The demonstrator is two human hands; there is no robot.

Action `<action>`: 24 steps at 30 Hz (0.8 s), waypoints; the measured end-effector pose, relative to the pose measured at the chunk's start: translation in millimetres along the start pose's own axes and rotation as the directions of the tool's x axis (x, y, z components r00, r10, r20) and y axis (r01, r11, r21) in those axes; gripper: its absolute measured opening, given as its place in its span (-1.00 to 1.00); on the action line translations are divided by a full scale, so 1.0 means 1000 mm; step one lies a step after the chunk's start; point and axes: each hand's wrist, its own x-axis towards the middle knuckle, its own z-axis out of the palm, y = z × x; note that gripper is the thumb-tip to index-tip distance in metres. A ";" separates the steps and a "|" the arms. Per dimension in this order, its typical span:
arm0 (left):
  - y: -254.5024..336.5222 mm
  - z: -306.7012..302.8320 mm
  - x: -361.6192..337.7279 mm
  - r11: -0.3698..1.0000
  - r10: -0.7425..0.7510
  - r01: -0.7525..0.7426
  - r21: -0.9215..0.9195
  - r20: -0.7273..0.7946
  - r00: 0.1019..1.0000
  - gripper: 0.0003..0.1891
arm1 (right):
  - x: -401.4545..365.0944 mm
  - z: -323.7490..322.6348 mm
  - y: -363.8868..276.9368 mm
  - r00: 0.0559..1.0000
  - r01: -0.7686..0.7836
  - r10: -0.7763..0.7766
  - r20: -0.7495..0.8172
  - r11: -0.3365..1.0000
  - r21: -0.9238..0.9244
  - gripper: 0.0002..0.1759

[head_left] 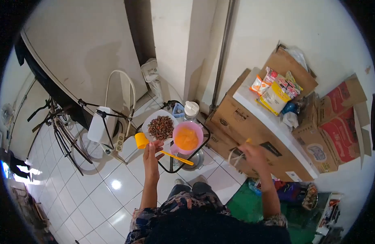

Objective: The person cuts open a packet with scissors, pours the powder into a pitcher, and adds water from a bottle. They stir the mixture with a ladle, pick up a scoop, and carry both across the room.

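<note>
My left hand [152,153] is closed around the long handle of a yellow dipper [141,140], its cup off to the left and its handle tip to the right. Close by stands a pink bowl [175,150] of orange liquid. Beside that, brown and red chopped pieces [160,127] lie on a white plate [147,118]. My right hand [254,156], blurred, is raised before the cardboard at the right. It grips what looks like a whisk [236,158] with pale wire loops. A jar with a white lid [191,109] stands behind the bowl.
The dishes sit on a low black-framed stand [171,170], with a metal dish [198,159] partly under the bowl. Large cardboard boxes [240,126] with snack packets [279,93] fill the right. Leftward are a white container [101,125], a power strip [120,142] and a bicycle [63,130].
</note>
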 end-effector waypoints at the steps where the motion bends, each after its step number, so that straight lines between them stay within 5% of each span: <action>1: 0.000 0.002 0.005 1.000 0.006 -0.007 -0.011 -0.013 1.000 -0.59 | -0.004 0.013 0.011 0.991 -0.135 0.135 0.015 0.972 0.195 -0.80; 3: -0.007 -0.002 0.002 1.000 0.002 -0.002 0.001 -0.024 1.000 -0.60 | -0.042 0.050 0.025 0.904 -0.418 0.391 0.171 0.728 0.543 -0.81; 5: -0.011 0.000 0.001 1.000 -0.018 0.018 0.000 -0.011 1.000 -0.60 | -0.072 0.073 0.026 0.731 -0.610 0.561 0.390 0.281 0.741 -0.80; 6: -0.011 0.003 0.003 0.999 -0.021 0.021 -0.024 -0.005 1.000 -0.61 | -0.067 0.056 0.016 0.732 -0.607 0.561 0.387 0.280 0.744 -0.80; 8: -0.007 0.007 0.008 1.000 -0.029 0.028 -0.007 -0.033 0.999 -0.61 | -0.028 0.006 -0.002 0.816 -0.455 0.335 0.472 -0.132 0.881 -0.67; 9: -0.012 0.003 0.010 1.000 -0.014 0.013 -0.012 -0.039 0.999 -0.62 | -0.020 0.013 -0.008 0.806 -0.472 0.328 0.493 -0.146 0.869 -0.67; 10: -0.016 -0.002 0.006 1.000 -0.002 0.002 -0.007 -0.032 0.999 -0.62 | -0.014 0.021 -0.014 0.917 -0.357 0.298 0.265 0.317 0.879 -0.72; 11: -0.016 0.001 0.004 1.000 -0.017 0.017 -0.015 -0.026 1.000 -0.62 | -0.005 0.026 -0.017 0.987 -0.144 0.155 0.046 0.717 0.682 -0.76; 12: -0.014 0.001 0.001 1.000 -0.015 0.015 -0.008 -0.009 1.000 -0.62 | 0.001 0.028 -0.023 0.992 0.102 -0.076 -0.096 0.945 0.311 -0.79; 13: -0.011 0.004 -0.001 0.999 -0.042 0.042 0.007 0.007 0.999 -0.62 | 0.009 0.024 -0.027 0.912 -0.083 0.023 0.410 0.988 0.131 -0.84; 20: -0.014 0.015 0.004 1.000 -0.020 0.020 -0.007 0.048 0.999 -0.65 | 0.037 0.055 -0.021 0.950 0.022 -0.104 0.294 0.963 0.270 -0.77; 21: -0.011 0.019 0.005 0.999 -0.025 0.024 0.022 0.039 0.999 -0.64 | 0.039 0.040 -0.040 0.995 -0.019 0.068 -0.070 0.836 0.549 -0.73; 24: -0.014 0.026 0.002 0.996 -0.047 0.044 0.073 0.051 0.998 -0.64 | 0.047 0.045 -0.047 0.992 0.071 0.028 -0.124 0.684 0.726 -0.80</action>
